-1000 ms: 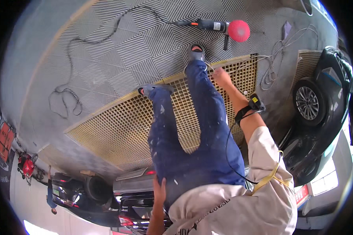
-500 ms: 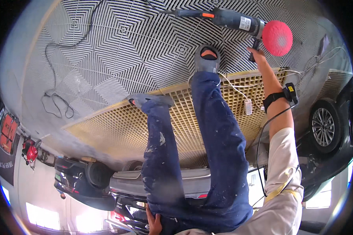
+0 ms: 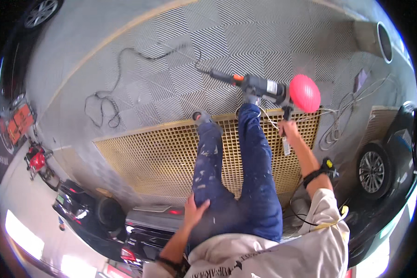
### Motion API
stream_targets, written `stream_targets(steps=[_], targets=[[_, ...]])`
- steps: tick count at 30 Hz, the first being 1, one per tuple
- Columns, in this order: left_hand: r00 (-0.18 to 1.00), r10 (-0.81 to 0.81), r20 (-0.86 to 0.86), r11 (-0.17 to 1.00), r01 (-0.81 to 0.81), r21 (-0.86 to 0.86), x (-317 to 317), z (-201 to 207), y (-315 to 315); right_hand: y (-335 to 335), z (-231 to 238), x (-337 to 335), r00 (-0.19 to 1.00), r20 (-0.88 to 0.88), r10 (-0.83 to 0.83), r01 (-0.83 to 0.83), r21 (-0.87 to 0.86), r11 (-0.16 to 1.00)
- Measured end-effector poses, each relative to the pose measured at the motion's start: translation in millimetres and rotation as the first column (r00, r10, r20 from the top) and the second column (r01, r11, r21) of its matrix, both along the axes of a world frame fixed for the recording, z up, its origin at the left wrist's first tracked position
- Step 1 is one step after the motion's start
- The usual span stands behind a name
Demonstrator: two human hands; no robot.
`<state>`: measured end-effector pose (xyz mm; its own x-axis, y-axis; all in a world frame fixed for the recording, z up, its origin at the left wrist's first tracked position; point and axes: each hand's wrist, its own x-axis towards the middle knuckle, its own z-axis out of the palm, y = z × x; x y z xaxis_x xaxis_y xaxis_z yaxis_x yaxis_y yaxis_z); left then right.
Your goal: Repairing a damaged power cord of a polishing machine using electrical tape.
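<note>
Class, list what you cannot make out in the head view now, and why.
Right shoe: mostly hidden behind the polisher, head view.
Gripped part of the black side handle: covered by the right hand, head view.
Car at upper left: cut off by the picture's dark rim, head view.

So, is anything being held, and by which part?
The right hand grips the black power tool by its side handle; the left hand holds nothing, resting on the left thigh.
</note>
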<state>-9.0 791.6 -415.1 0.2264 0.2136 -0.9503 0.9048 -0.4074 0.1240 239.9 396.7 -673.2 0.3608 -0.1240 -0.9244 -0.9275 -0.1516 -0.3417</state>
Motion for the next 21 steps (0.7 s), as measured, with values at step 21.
stream_targets(steps=[21], targets=[[0.066, 0.941, 0.331, 0.319, 0.142, -0.937, 178.1, 353.8, 114.4, 75.4, 455.4, -214.3, 0.966, 0.081, -0.246, 0.197, 0.383, 0.903]])
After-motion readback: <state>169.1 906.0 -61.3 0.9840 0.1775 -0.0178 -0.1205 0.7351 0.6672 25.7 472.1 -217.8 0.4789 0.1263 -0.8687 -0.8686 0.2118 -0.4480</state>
